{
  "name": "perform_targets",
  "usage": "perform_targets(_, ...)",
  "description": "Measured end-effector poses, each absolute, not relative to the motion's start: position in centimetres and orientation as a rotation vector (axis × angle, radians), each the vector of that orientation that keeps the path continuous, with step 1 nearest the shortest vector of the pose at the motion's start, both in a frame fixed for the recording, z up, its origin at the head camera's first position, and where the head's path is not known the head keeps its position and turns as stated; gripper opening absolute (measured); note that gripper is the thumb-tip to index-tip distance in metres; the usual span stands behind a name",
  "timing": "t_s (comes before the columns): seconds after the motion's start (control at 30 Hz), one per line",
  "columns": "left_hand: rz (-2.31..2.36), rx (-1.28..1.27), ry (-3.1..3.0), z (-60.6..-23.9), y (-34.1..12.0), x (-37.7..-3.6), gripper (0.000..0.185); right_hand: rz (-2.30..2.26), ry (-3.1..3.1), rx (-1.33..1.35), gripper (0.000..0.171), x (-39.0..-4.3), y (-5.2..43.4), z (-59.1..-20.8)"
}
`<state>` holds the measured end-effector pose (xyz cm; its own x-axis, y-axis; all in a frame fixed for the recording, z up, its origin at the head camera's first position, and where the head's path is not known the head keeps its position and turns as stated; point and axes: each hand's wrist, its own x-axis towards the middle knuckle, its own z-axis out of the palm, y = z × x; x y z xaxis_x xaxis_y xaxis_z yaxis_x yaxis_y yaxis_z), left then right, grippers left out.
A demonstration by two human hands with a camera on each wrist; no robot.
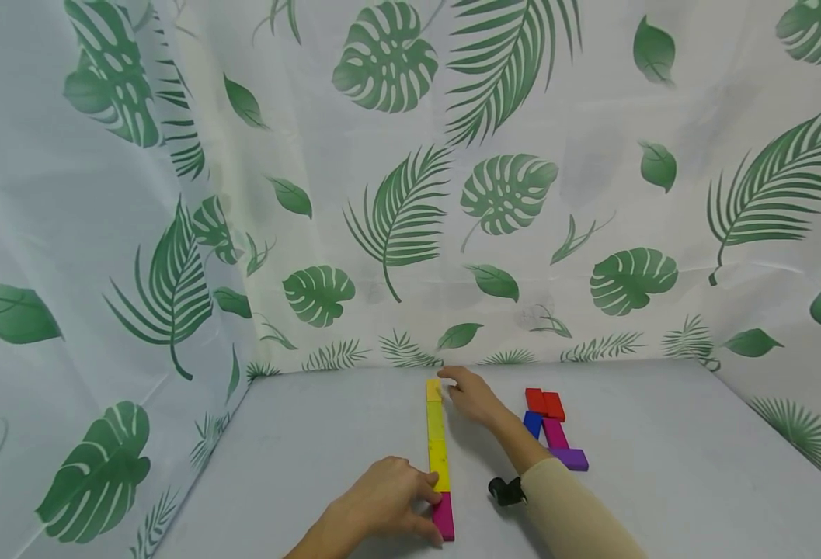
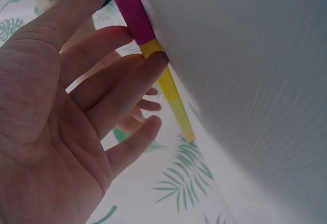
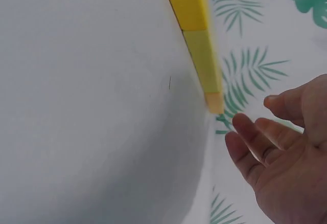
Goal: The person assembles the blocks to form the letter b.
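A straight row of flat blocks lies on the grey-white table, pointing away from me. At its near end is a magenta block (image 1: 443,515), then a yellow block (image 1: 439,464), a pale yellow-green block (image 1: 436,419) and a small orange-yellow block (image 1: 433,390) farthest off. My left hand (image 1: 391,501) lies along the row's left side, its fingertips touching the magenta and yellow blocks; the thumb is by the magenta block's near end. Beside the far end, my right hand (image 1: 476,397) holds nothing. In the right wrist view its loosely bent fingers (image 3: 245,127) stand apart from the orange-yellow block (image 3: 214,102).
Right of the row lies a group of blocks: two red blocks (image 1: 545,403), a blue block (image 1: 532,424), a magenta block (image 1: 554,433) and a purple block (image 1: 569,459). My right forearm partly covers it. A black device (image 1: 505,491) is at that wrist. Leaf-printed curtains (image 1: 410,233) border the table.
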<state>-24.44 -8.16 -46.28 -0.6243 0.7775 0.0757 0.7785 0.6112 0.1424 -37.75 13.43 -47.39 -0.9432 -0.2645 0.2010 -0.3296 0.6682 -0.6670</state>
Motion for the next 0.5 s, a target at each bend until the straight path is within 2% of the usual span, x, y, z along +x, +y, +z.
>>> perform_targets(0.5,-0.256,-1.347,-2.805,-46.3,-8.2,-24.3,0.05,1.151,-2.769,0.497,0.041,-34.4,14.7,-47.1)
